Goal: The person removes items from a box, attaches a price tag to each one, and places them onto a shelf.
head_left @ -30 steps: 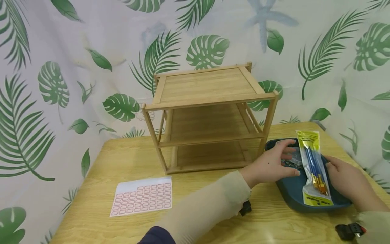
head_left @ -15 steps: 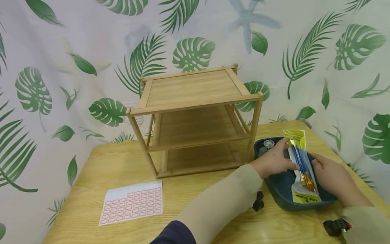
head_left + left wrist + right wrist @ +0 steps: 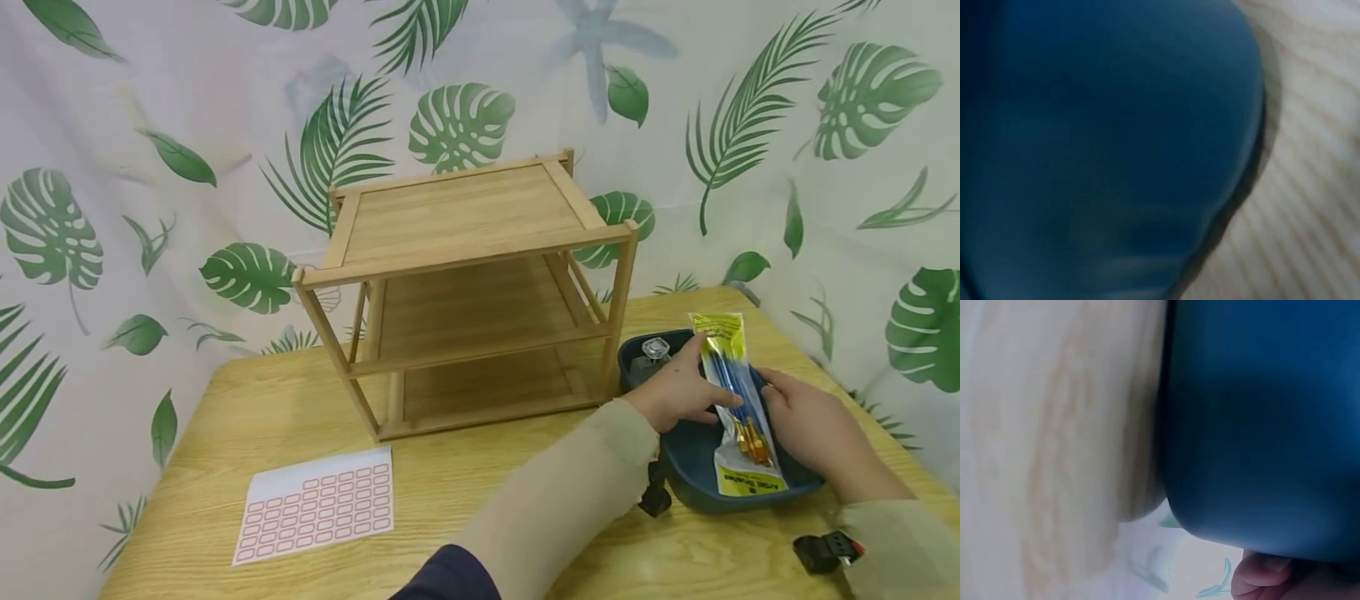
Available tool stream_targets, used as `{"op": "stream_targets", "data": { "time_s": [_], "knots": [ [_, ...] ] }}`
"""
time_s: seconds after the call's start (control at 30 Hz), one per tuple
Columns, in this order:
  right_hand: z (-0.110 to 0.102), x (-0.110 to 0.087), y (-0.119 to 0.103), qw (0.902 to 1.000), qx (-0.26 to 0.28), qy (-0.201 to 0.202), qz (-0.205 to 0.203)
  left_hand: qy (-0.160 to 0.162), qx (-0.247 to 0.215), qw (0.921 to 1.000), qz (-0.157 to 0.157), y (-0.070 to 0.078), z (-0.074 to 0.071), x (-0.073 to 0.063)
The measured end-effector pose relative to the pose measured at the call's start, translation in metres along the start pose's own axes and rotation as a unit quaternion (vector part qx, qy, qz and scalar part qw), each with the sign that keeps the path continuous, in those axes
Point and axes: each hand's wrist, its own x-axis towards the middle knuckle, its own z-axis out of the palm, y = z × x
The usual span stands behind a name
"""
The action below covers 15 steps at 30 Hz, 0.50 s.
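Observation:
A clear and yellow packet of paintbrushes (image 3: 738, 408) with blue handles lies aslant across a dark blue plastic tub (image 3: 697, 467). My left hand (image 3: 678, 387) is over the tub at the packet's left side, its thumb across the front of the packet and its index fingertip at the upper left edge; the other fingers are mostly hidden. My right hand (image 3: 810, 425) grips the tub's right rim, and in the right wrist view its fingers (image 3: 1263, 575) curl against the outer wall. Behind my left hand, a clear faceted item (image 3: 656, 348) sits in the tub's back corner.
A three-tier wooden shelf (image 3: 465, 217) stands at the back of the wooden table (image 3: 187, 467), close to the left of the tub. A sheet of red-bordered labels (image 3: 318, 504) lies at the front left. A leaf-patterned cloth (image 3: 480, 67) hangs behind.
My left hand has moved in from the tub's left part to the packet, its thumb now over it. The right hand keeps its hold on the rim. The head view has swung right.

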Motion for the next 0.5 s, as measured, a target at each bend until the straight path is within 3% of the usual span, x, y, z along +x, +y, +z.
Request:
{"op": "stream_targets", "data": {
  "time_s": [0.2, 0.5],
  "knots": [
    [-0.0035, -0.0004, -0.0028, 1.0, -0.004, -0.003, -0.002, 0.026, -0.045, 0.9986, -0.004, -0.0027, 0.008, 0.0033],
    [-0.0037, -0.0015, -0.005, 0.9999, -0.01, 0.0, -0.002, 0.062, -0.061, 0.9958, -0.03, -0.0054, 0.0097, 0.0023]
  ]
}}
